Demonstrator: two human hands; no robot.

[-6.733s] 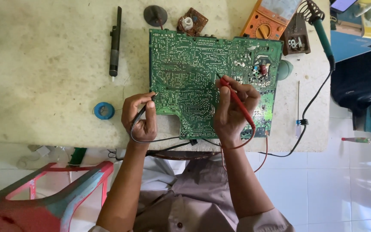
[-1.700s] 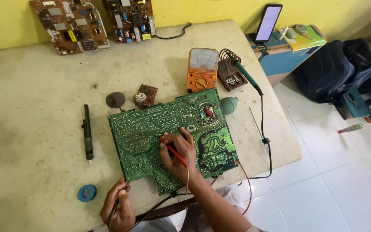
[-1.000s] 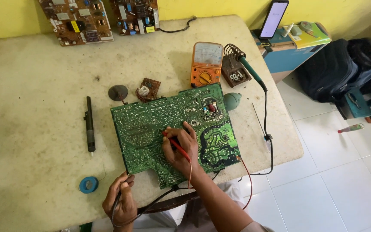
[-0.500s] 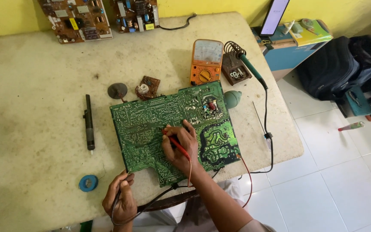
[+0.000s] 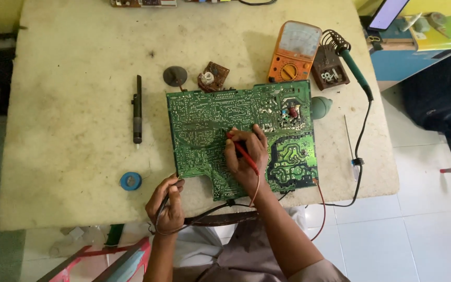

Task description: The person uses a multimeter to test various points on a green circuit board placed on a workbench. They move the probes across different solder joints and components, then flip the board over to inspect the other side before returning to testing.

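Observation:
A large green circuit board [image 5: 204,117] lies solder side up on the pale worktable [image 5: 63,78]. My right hand [image 5: 246,156] rests on the board's middle and grips a red probe [image 5: 242,151], its tip touching the board. My left hand [image 5: 167,206] is at the table's near edge, just off the board's lower left corner, holding a black probe [image 5: 162,209] whose tip points at that corner. Red and black leads run from the probes under the table edge.
An orange multimeter [image 5: 293,49] and a soldering iron on its stand [image 5: 340,55] sit behind the board. A black desoldering pump [image 5: 138,109], a blue solder roll [image 5: 130,181], a small brown board [image 5: 212,77] and a dark disc [image 5: 175,75] lie to the left. A screwdriver [image 5: 349,146] lies at the right.
The view has swung and closed in, so the board now sits squarer in the frame. My right hand stays on the board with the red probe; my left hand stays at the near edge.

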